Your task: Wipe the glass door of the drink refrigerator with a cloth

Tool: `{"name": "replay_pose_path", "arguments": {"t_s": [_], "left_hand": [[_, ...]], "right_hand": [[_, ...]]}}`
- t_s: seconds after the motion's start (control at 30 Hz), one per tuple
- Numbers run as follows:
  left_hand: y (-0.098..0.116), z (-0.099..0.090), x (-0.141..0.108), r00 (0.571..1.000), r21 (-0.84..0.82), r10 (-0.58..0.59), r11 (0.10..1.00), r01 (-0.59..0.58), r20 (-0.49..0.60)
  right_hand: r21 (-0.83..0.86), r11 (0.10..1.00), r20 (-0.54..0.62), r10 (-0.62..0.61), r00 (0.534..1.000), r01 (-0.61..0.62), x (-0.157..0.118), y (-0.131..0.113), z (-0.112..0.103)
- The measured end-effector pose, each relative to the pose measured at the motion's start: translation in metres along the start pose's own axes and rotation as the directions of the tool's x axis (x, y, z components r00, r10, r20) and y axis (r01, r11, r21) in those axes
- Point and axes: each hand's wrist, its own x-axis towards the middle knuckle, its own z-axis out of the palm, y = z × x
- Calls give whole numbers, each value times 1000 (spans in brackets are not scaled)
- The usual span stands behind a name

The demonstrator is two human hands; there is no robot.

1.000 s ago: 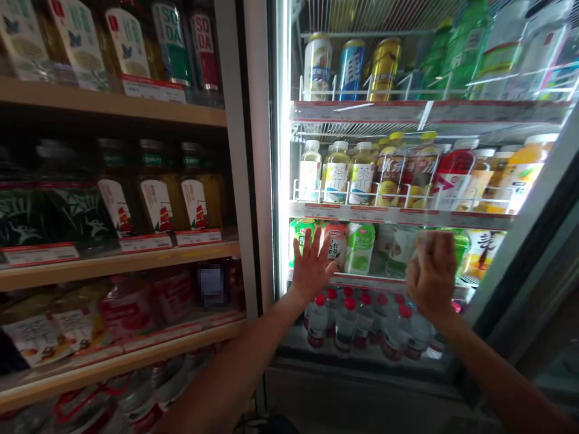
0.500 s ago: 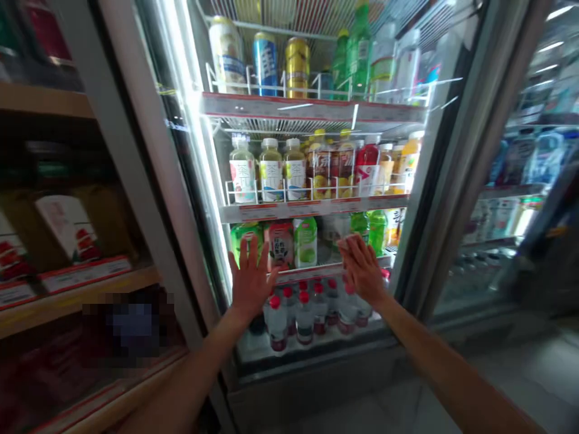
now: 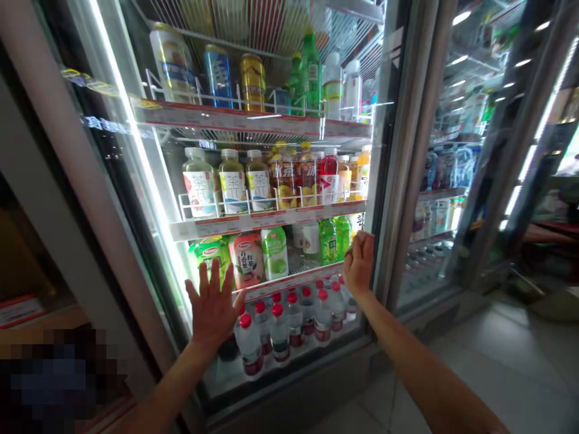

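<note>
My left hand is spread flat in front of the glass door, apparently against it, at the lower left with nothing in its grasp. Near the door's right edge, my right hand presses its bent fingers on a small pale folded cloth. Most of that cloth is hidden by the fingers. Behind the glass stand drinks: green and red cartons, a red-pink carton among them, and green bottles. Red-capped water bottles fill the bottom level.
Upper shelves hold cans and tea bottles behind wire rails. A metal door frame runs up the right side, with another lit cooler beyond. Tiled floor lies at the lower right; a shelf stands at the left.
My right hand has moved right across the glass with the cloth, to near the door's edge. The left hand stays spread. The view has turned to the right.
</note>
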Motion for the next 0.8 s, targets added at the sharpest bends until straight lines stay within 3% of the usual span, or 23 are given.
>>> {"name": "replay_pose_path", "arguments": {"t_s": [0.07, 0.13, 0.2, 0.23, 0.27, 0.33, 0.4, 0.43, 0.5, 0.57, 0.63, 0.67, 0.7, 0.77, 0.8], "left_hand": [[0, 0, 0, 1000, -3, 3, 1000, -3, -1], [1, 0, -1, 1000, -6, 3, 1000, -3, -8], [0, 0, -2, 1000, -13, 4, 1000, -4, -10], [0, 0, -3, 1000, -15, 6, 1000, -6, -3], [-1, 0, -4, 1000, -18, 10, 1000, -10, 3], [-2, 1, -7, 1000, -23, 23, 999, -23, 8], [-2, 3, -9, 1000, -27, 29, 999, -29, 1], [-2, 4, -10, 1000, -30, 26, 999, -26, -4], [-1, 5, -10, 1000, -35, 19, 999, -19, -7], [-1, 4, -12, 1000, -40, 9, 999, -9, -3], [-2, 3, -14, 1000, -48, 6, 999, -6, 9], [-2, 2, -16, 1000, -51, 11, 999, -10, 20], [-2, 2, -18, 999, -52, 16, 999, -15, 28], [-2, 2, -22, 999, -46, 32, 999, -30, 32], [-1, 3, -23, 999, -38, 37, 999, -36, 29]], "right_hand": [[20, 998, -34, 60, 998, -59, -1, -6, 2], [87, 992, 73, -103, 992, 97, -10, -20, 3], [159, 950, 164, -293, 942, 268, -22, -29, 3], [167, 939, 172, -329, 929, 301, -26, -28, 3], [150, 947, 149, -304, 941, 283, -28, -25, 3], [78, 990, 34, -120, 992, 117, -26, -15, 3], [37, 998, -53, 55, 997, -53, -23, -14, 4], [39, 997, -51, 72, 996, -70, -23, -21, 5], [80, 993, 50, -85, 995, 81, -29, -42, 5], [151, 936, 185, -343, 921, 319, -38, -59, 3], [172, 882, 246, -470, 848, 439, -42, -57, 1], [146, 891, 241, -454, 858, 430, -41, -49, 0], [96, 923, 209, -386, 899, 373, -37, -37, -1], [-10, 987, 87, -162, 983, 163, -25, -15, -1], [-40, 997, 22, -57, 998, 58, -20, -9, 0]]}}
